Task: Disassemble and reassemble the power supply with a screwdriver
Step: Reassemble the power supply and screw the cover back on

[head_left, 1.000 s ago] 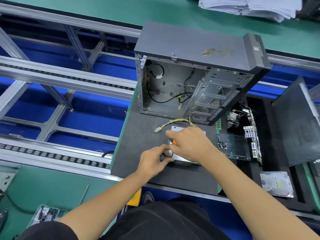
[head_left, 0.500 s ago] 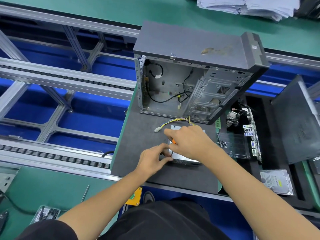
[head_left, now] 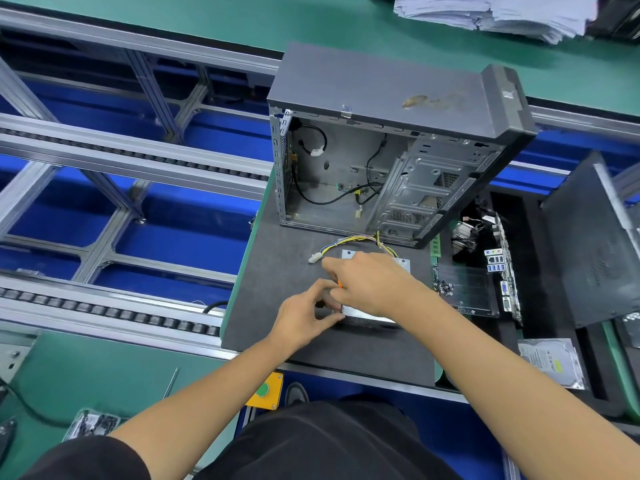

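I have the power supply (head_left: 375, 289) lying flat on the dark mat (head_left: 277, 271) of the tabletop, just in front of the open computer case (head_left: 381, 161), with its bundle of yellow and black wires (head_left: 356, 241) trailing toward the case mouth. My right hand (head_left: 374, 284) lies over the top of the metal box, fingers curled around what looks like a screwdriver (head_left: 340, 285); only a sliver of orange handle shows, so I can't see the tip or the screw it meets. My left hand (head_left: 304, 317) sits at the near left corner of the box, thumb and fingertips curled together as if pinching something small or steadying the tool's shaft; I can't tell which.

I judge the box to be stiff sheet metal, fairly heavy for its size, with thin edges that could bite. It should not flex, so I'd brace it by its side walls or corners, never by the wires, which are soft and could pull at their connector (head_left: 314, 258). The mat should keep it from sliding under the driver's push. Any loosened screw is tiny and easy to lose.
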